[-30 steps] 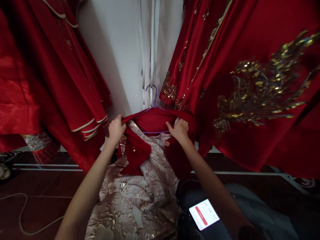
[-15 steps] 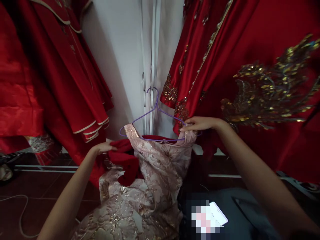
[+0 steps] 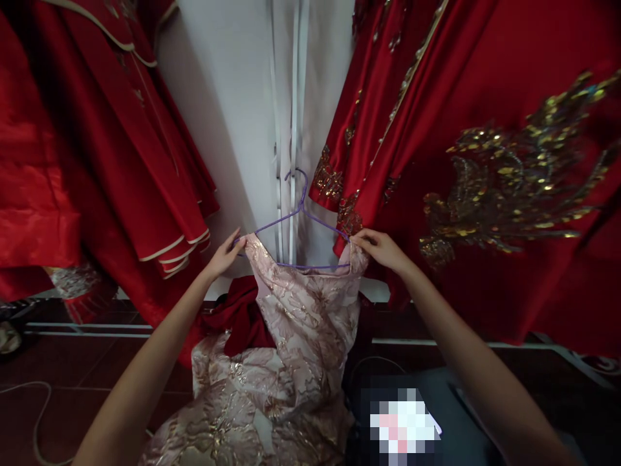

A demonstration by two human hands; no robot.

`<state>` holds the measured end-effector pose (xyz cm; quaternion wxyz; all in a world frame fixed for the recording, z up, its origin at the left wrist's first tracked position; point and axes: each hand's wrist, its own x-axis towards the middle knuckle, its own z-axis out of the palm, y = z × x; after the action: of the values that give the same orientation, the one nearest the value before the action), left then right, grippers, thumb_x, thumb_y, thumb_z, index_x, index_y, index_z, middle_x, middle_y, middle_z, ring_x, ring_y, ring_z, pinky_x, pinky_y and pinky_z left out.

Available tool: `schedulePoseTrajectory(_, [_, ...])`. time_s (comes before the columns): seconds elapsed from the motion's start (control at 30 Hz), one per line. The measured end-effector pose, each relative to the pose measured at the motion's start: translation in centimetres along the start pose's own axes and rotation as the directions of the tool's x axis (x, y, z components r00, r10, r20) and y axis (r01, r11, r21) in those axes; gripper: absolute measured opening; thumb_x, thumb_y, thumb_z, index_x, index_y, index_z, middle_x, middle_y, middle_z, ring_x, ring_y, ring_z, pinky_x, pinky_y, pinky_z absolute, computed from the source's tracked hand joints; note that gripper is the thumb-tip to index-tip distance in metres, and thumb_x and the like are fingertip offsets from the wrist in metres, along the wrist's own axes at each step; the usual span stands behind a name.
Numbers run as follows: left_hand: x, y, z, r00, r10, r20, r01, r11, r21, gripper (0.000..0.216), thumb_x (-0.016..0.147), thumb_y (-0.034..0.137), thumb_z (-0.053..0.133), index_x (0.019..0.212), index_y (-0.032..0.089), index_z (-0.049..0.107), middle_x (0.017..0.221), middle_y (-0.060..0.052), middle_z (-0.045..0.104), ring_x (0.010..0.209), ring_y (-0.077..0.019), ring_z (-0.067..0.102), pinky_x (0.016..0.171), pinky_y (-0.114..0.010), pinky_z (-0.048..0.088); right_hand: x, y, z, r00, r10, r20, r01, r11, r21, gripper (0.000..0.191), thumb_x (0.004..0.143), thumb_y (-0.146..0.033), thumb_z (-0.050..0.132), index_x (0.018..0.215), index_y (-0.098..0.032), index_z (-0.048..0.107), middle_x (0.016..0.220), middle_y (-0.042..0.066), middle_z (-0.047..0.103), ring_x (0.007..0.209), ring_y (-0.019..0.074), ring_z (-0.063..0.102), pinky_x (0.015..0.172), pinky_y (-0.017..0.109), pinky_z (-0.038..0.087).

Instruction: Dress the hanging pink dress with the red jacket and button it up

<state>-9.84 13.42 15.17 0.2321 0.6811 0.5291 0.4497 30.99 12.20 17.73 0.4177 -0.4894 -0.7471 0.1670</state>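
A purple wire hanger (image 3: pixel 301 220) stands upright in front of a white wall. A pale pink brocade garment (image 3: pixel 295 323) with gold floral pattern hangs from it and spills down to the floor. My left hand (image 3: pixel 224 254) pinches the hanger's left end and the pink fabric there. My right hand (image 3: pixel 381 247) grips the hanger's right end with the fabric's right shoulder. A dark red garment piece (image 3: pixel 240 316) lies slumped below my left hand, against the pink fabric.
Red satin gowns hang at the left (image 3: pixel 92 149) and at the right (image 3: pixel 485 162), the right one with gold sequin embroidery. White rails (image 3: pixel 290 97) run down the wall. A phone with a lit screen (image 3: pixel 402 424) lies at the bottom right. A white cable (image 3: pixel 29 414) trails over the dark floor.
The red garment came off the hanger and dropped at the left. My left hand let it go and rose to the hanger's left end. My right hand shifted to the right end.
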Motion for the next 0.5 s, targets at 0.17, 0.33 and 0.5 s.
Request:
schedulePoseTrajectory(0.17, [1.6,0.6,0.4,0.962,0.272,0.007,-0.271,0.953,0.133,0.043,0.081,0.050,0.049,0.107,0.020,0.065,0.122,-0.008,0.058,0.119,-0.0201,0.047,0.100,-0.031,0.036,0.1,0.2,0.8,0.991,0.001,-0.135,-0.003,1.000,-0.014,0.038,0.074,-0.052,0.054,0.079,-0.016,0.065,0.082,0.007,0.068,0.077,0.0195,0.060,0.074,0.031,0.045])
schedulePoseTrajectory(0.33, [1.5,0.4,-0.7,0.986,0.166,0.012,-0.166,0.978,0.127,0.047,0.077,0.054,0.050,0.096,0.016,0.070,0.090,-0.002,0.070,0.084,-0.0196,0.061,0.072,-0.023,0.045,-1.1,2.4,-0.6,0.901,0.118,-0.417,-0.157,0.986,-0.061,0.033,0.073,-0.047,0.055,0.074,-0.015,0.066,0.075,0.010,0.069,0.069,0.0210,0.061,0.065,0.032,0.047])
schedulePoseTrajectory(0.5, [-2.3,-3.1,-1.3,0.999,0.044,0.024,-0.050,0.935,0.352,0.051,0.080,0.056,0.042,0.075,0.014,0.070,0.061,-0.002,0.065,0.063,-0.0168,0.058,0.055,-0.020,0.038,-4.8,5.1,-0.6,0.861,0.215,-0.461,-0.289,0.952,-0.096,0.031,0.068,-0.048,0.057,0.059,-0.019,0.061,0.057,0.007,0.063,0.055,0.0209,0.056,0.053,0.033,0.045])
